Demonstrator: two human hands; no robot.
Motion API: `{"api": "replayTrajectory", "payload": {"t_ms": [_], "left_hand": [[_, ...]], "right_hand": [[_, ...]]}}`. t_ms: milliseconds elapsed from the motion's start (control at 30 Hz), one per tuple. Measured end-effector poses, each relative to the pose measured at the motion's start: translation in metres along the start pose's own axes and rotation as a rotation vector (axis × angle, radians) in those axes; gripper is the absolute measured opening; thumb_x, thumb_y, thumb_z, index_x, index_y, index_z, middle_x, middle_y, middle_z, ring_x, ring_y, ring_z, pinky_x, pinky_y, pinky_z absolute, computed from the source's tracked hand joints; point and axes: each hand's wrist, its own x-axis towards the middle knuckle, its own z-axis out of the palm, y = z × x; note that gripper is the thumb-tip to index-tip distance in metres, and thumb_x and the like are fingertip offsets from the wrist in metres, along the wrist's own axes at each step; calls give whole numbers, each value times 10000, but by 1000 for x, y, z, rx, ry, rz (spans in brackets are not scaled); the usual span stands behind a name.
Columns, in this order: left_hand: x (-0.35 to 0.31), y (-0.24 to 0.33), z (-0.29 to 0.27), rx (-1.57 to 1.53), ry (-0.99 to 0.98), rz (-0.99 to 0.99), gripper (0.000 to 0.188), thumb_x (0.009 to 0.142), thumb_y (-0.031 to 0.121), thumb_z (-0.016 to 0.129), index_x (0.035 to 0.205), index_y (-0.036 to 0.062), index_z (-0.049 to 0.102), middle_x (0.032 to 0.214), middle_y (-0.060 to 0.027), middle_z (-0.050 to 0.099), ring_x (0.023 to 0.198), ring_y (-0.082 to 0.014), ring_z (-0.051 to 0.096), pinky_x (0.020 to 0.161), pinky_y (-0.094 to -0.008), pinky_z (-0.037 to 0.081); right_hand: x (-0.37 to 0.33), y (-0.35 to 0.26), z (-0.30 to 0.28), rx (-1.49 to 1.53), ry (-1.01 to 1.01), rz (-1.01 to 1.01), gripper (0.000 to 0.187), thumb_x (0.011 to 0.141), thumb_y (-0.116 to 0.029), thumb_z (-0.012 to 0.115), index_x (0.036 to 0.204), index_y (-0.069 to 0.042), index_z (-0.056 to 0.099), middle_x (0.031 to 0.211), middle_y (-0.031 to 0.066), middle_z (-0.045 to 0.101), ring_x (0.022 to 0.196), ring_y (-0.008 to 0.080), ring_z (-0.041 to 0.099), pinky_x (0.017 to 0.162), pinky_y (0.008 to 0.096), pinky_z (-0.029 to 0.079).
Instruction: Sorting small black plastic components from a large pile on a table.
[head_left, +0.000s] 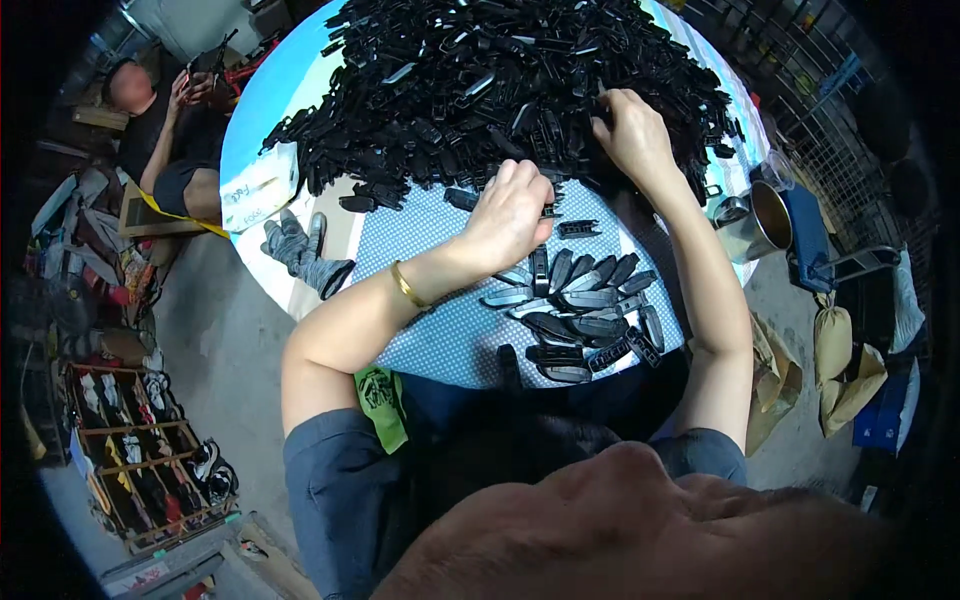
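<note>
A large heap of small black plastic parts [480, 90] covers the far half of the round table. My left hand [512, 212] is closed near the heap's front edge; a bit of a black plastic part [548, 211] shows beside its fingers. At the heap's right side my right hand [636, 130] touches the parts, its thumb apart from the bent fingers. Nearer to me lies a loose group of black elongated pieces [590, 298], some glossy, on a patterned bluish sheet [420, 300]. One ridged black piece [578, 229] rests between this group and the heap.
A grey glove [305, 250] and a whitish bag [262, 190] lie at the table's left edge. A metal pot [768, 215] stands at the right, beside a blue cart [808, 235]. A seated person [160, 130] is at the far left. A shoe rack [140, 450] stands lower left.
</note>
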Motion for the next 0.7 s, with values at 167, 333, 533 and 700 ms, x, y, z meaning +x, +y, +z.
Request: {"api": "replayTrajectory", "payload": {"t_ms": [167,333,533,700], "left_hand": [[4,-2,1,-117,97,-33,259,673,78,682,877,10,537,900,-114,527,866,-282,508,752,-361,444],[12,-6,-3,-355,187,-53,154,795,-18,576,948,-17,592,986,-80,570,692,-111,599,564,-213,475],[18,-13,-11,-918,-4,-560,236,846,35,585,1077,-8,565,840,-41,597,547,-66,566,464,-172,450],[16,-24,-13,-1135,75,-637,296,866,75,582,1130,-33,502,756,-48,591,507,-67,544,428,-175,430]], "right_hand": [[-10,0,-4,97,200,-34,220,716,-158,661,846,-4,573,1032,109,598,838,297,607,719,360,492],[-13,-2,-14,225,347,-166,185,710,-82,690,801,9,557,974,133,627,800,246,612,695,322,486],[-27,-20,-15,819,-120,-115,159,795,-52,637,935,13,599,907,89,635,798,134,611,675,252,491],[-42,-49,-14,854,-149,-66,233,767,-35,667,980,3,580,882,93,639,800,153,641,693,258,518]]}}
